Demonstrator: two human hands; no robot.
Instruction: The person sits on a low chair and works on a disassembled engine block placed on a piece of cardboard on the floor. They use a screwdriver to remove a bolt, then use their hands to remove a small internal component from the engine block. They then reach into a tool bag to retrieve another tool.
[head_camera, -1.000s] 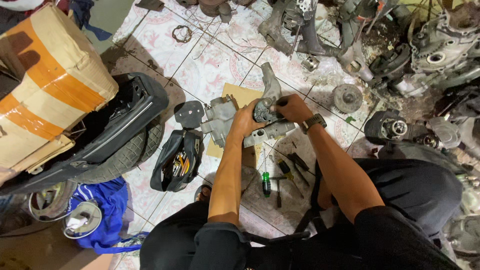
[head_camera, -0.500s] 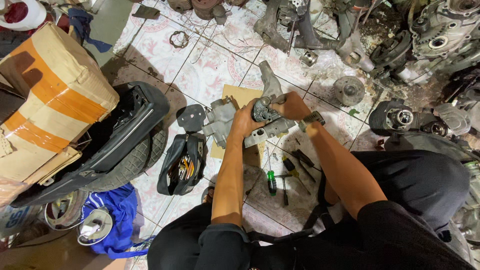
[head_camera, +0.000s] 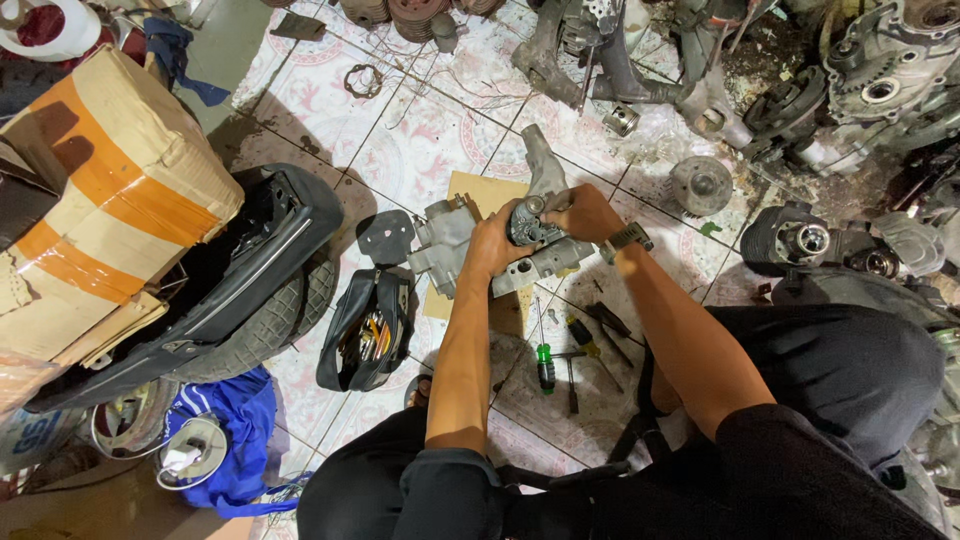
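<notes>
Basically both hands, left hand and right hand, gripped the engine casing above the green screwdriver, seemingly mid-job.

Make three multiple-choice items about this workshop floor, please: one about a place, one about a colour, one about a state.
1. Where does the green-handled screwdriver lie?
A. on the tiled floor, nearer the person than the metal engine part
B. inside the cardboard box
C. on top of the tyre

2. What colour are the tape bands on the cardboard box?
A. green
B. orange
C. white

3. What is the state of the black tool pouch?
A. zipped shut
B. rolled up and tied
C. open, with tools showing inside

Answers:
1 A: it rests on the tiles below the grey metal engine part that the left hand and right hand grip.
2 B: two broad orange bands cross the brown box.
3 C: the pouch gapes and tool handles show in its opening.
</notes>
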